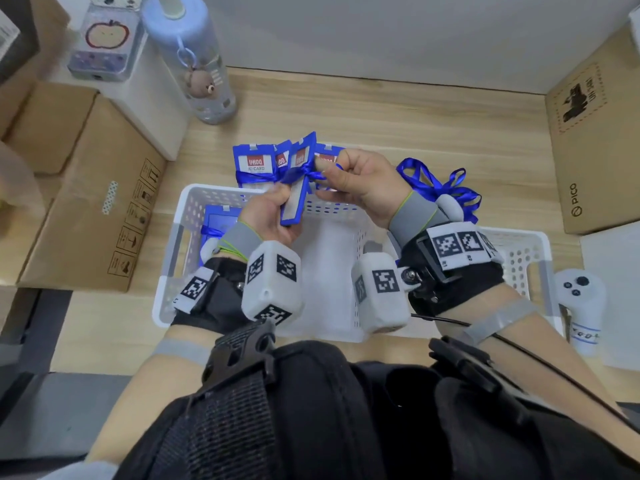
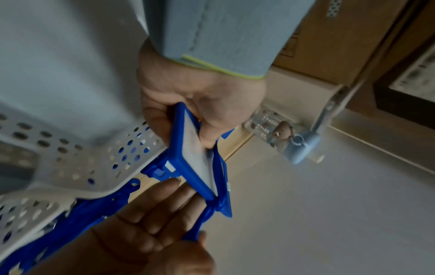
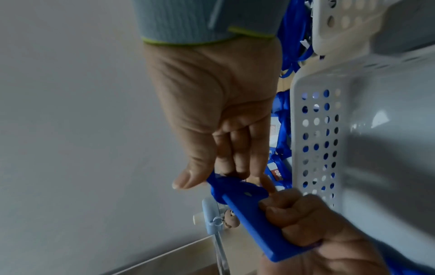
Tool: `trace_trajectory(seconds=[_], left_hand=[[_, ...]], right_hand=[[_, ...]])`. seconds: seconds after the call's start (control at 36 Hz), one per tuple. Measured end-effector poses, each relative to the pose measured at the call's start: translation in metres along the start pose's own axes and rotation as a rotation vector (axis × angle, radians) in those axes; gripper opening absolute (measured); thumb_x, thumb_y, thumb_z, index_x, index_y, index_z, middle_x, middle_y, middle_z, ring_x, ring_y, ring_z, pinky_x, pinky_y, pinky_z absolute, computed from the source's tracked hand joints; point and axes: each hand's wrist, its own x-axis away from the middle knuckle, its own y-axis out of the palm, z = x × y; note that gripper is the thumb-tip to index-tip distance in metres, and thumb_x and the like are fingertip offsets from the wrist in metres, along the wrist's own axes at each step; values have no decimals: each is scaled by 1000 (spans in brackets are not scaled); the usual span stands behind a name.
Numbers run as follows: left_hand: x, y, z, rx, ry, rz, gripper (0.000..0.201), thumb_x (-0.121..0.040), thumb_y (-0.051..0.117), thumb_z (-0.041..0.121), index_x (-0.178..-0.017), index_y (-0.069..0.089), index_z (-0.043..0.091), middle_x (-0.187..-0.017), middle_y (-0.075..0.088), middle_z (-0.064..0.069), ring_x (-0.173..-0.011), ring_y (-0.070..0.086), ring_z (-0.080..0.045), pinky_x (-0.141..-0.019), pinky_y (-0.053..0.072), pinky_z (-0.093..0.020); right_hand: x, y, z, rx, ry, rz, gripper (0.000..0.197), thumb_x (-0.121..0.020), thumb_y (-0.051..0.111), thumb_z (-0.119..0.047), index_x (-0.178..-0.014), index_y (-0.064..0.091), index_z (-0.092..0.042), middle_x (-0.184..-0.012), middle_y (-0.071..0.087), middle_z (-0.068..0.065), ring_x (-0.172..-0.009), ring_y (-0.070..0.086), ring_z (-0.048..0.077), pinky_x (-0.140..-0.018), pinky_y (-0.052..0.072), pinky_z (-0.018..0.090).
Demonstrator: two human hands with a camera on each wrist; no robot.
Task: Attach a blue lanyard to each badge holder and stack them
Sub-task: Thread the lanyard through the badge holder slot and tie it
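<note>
Black straps (image 1: 311,410) across our chest fill the bottom of the head view, and our forearms reach out from them over a white basket (image 1: 194,216) on the wooden table (image 1: 415,133). Our left hand (image 1: 270,216) grips the lower end of a blue holder (image 1: 294,188), fingers curled round its back and thumb pressed on its clear face; the holder stands tilted above the basket's far rim. Our right hand (image 1: 360,181) pinches a lanyard (image 1: 308,173) knotted round the holder's upper part, thumb and fingers narrow on the ribbon. Just beyond, more holders (image 1: 256,164) with ribbon tied round them lie in a row on the table, touching one another. One tied holder (image 1: 218,223) sits inside the basket at its left wall. Loose lanyards (image 1: 436,181) lie heaped to the right of our right wrist. Farther left stand a bottle (image 1: 194,64) and cardboard boxes (image 1: 90,188); a controller (image 1: 578,306) lies at the right edge, beside the basket.
</note>
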Motion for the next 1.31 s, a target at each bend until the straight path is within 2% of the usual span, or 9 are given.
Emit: trace_trajectory(seconds=[0.11,0.19,0.42,0.53,0.67,0.78,0.97,1.17,1.31], left_hand=[[-7,4,10,-239,256,-34,25,-101,32,17,-115,48,31,-84,65,10,-63,64,-2,-49,51,-17],[-15,10,21,-371,375,-14,23,-100,35,14,-104,51,30,-87,63,9,-71,62,-7,-55,49,-21],[-45,10,39,-772,633,104,36,-88,49,1,-112,58,25,-93,57,-4,-77,53,-11,-62,55,-24],[-53,3,40,-987,626,176,31,-82,52,9,-110,66,16,-72,50,8,-69,45,-14,-79,43,-30],[-60,-4,37,-1172,625,293,30,-86,52,5,-111,64,14,-96,66,-7,-82,53,-22,-83,44,-26],[-61,-6,38,-1273,570,382,25,-83,50,10,-102,63,22,-99,69,-2,-98,61,-26,-85,48,-31],[-62,-6,40,-1413,504,438,27,-84,50,14,-104,63,28,-109,67,1,-107,58,-23,-82,42,-26],[-60,-7,42,-1477,437,427,25,-85,54,20,-106,65,28,-114,66,0,-109,58,-26,-86,43,-28],[-50,-9,40,-1409,511,469,24,-84,52,19,-102,64,28,-107,67,4,-108,57,-22,-96,41,-33]], right_hand=[[-10,-5,-4,-79,-2,145,26,-87,58,-3,-65,47,-11,-61,68,-5,-61,66,6,-56,55,18],[-19,-10,-9,-54,1,259,24,-82,65,-2,-67,49,-12,-51,65,-4,-48,65,8,-45,50,17],[-45,-14,-8,-13,10,352,23,-80,60,11,-71,52,-8,-62,62,5,-48,64,5,-47,49,13],[-54,-15,4,138,49,345,22,-82,61,6,-72,54,-13,-72,62,6,-59,66,8,-58,55,19],[-58,-15,17,208,110,312,23,-83,60,5,-71,54,-14,-75,63,6,-67,65,14,-62,55,20],[-61,-17,24,236,173,310,23,-82,61,5,-72,54,-14,-76,62,5,-67,64,16,-63,55,22],[-62,-15,31,345,256,317,21,-77,67,2,-71,59,-17,-92,59,15,-95,66,40,-85,55,46],[-60,-19,31,396,272,253,18,-78,66,1,-77,60,-16,-71,61,4,-82,63,22,-87,55,37],[-53,-18,27,509,204,247,16,-80,67,-8,-90,60,-17,-88,64,2,-78,57,12,-62,48,17]])
